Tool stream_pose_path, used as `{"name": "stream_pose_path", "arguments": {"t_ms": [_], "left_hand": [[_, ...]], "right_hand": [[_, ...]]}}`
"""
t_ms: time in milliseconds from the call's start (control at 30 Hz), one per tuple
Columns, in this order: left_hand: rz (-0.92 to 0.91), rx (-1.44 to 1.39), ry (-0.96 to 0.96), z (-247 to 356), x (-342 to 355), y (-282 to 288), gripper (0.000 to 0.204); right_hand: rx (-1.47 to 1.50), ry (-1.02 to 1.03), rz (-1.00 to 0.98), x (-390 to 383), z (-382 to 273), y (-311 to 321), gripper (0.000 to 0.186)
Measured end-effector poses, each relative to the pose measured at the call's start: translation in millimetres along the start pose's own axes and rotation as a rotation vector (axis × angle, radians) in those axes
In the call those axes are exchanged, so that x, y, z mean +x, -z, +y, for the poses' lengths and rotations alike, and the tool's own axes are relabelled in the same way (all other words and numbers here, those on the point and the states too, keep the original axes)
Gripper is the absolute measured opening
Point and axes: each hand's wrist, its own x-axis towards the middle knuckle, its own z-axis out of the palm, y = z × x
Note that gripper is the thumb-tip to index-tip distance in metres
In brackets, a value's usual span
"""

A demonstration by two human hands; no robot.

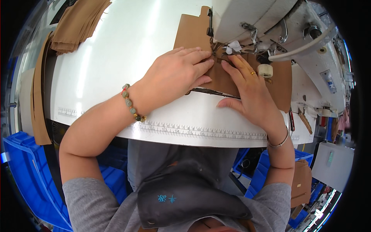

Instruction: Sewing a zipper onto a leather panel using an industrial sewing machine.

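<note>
A brown panel point(189, 31), leather or a leather-like material, lies on the white table under the sewing machine point(251, 15). My left hand point(179, 71) rests flat on the panel's left part, fingers stretched toward the needle area. On the other side of that area, my right hand point(251, 87) presses its extended fingertips on the panel, with the thumb spread apart over the table. Neither hand grasps anything. Beside the right hand, a small metal fitting point(269, 81) shows on the panel. My fingers and the machine head partly hide the stitching spot.
A stack of brown pieces point(77, 27) lies at the far left, above a long brown strip point(38, 92) hanging over the table's edge. A printed ruler point(201, 133) runs along the front edge. Blue bins point(33, 174) stand below. Small tools point(305, 122) lie at right.
</note>
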Motion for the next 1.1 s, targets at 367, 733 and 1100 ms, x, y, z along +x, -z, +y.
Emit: {"name": "stream_pose_path", "arguments": {"t_ms": [367,733,1100], "left_hand": [[0.047,-0.1,0.038,-2,-1,-6,0.035],[0.071,-0.121,0.061,-4,-3,-11,0.032],[0.016,-0.128,0.092,0,-2,-8,0.03]], "right_hand": [[-0.102,-0.068,0.832,-111,97,105,0.027],[0.126,-1.146,0.936,-345,490,203,0.047],[0.243,-1.171,1.136,-307,397,184,0.075]]}}
